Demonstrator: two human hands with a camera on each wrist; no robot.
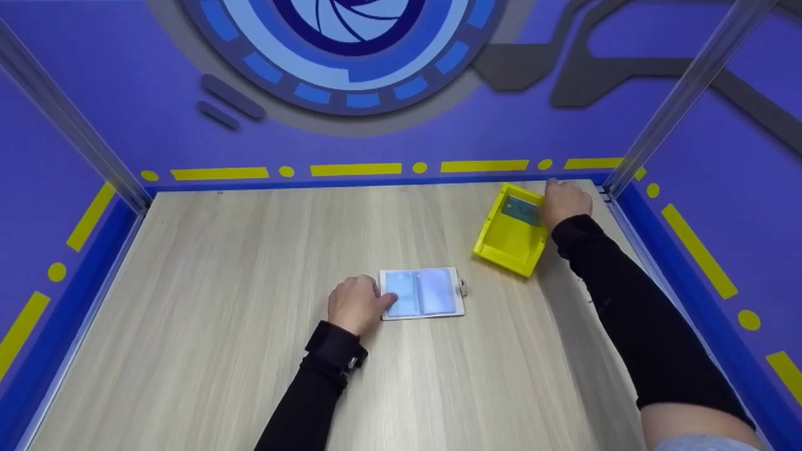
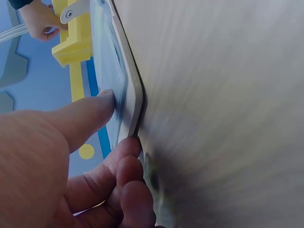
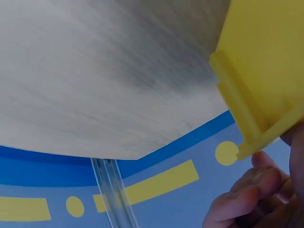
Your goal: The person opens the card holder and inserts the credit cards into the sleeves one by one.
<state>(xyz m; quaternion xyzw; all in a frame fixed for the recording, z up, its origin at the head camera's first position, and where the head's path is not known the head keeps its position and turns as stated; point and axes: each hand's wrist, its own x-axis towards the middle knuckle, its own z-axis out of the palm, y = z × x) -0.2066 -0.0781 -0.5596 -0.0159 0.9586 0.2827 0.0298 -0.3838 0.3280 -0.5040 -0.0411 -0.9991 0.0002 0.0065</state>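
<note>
Bin [image 1: 512, 238]: gripped at its right side by the right hand [image 1: 567, 203], beyond and right of the wallet [image 1: 437, 292] | Wallet: long axis left to right, left end pinched by the nearer left hand [image 1: 354, 305] | Green piece [image 1: 522, 210]: seen at bin's far end

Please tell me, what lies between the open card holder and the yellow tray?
In the head view, the stretch between the card holder and the yellow tray is bare tabletop, with just the holder's small snap tab jutting into it.
</note>
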